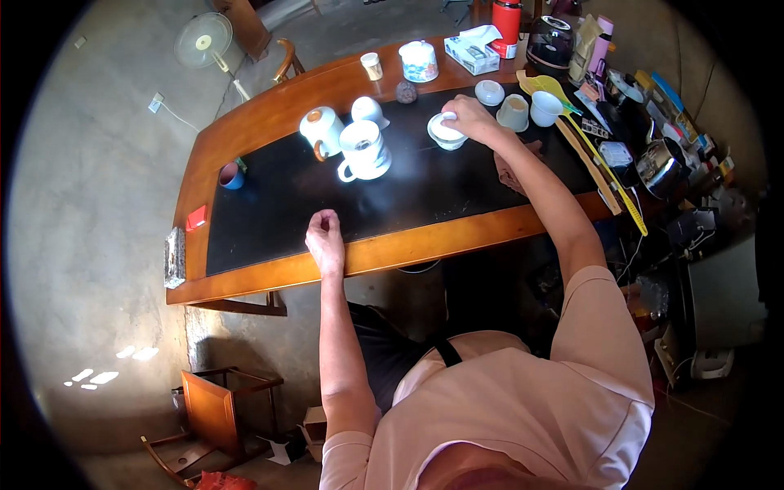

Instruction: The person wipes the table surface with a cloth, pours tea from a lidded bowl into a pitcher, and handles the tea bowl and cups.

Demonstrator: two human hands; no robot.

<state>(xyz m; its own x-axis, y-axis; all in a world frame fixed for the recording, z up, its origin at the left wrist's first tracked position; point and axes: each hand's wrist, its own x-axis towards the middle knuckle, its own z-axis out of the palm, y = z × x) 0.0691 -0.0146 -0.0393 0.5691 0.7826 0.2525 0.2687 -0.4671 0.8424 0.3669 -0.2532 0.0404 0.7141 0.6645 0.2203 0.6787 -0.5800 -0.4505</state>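
My right hand point(472, 118) is closed at the rim of a white gaiwan point(448, 140), its fingers pinching the lid point(443, 126); the fingertips are partly hidden. My left hand point(325, 241) rests near the table's front edge with curled fingers and nothing visible in them. Beyond it stand a white mug point(364, 152), a white pot with a brown handle point(321, 129) and a small round white vessel point(367, 109). Right of the gaiwan are a small white bowl point(489, 92), a beige cup point(514, 113) and a white cup point(546, 108). A brown cloth point(508, 173) lies beneath my right forearm.
A blue cup point(232, 175) and a red packet point(196, 218) lie at the left. Along the back are a toothpick holder point(371, 67), a lidded jar point(419, 62), a tissue box point(473, 52) and a red flask point(506, 28). A kettle point(661, 166) stands amid clutter on the right.
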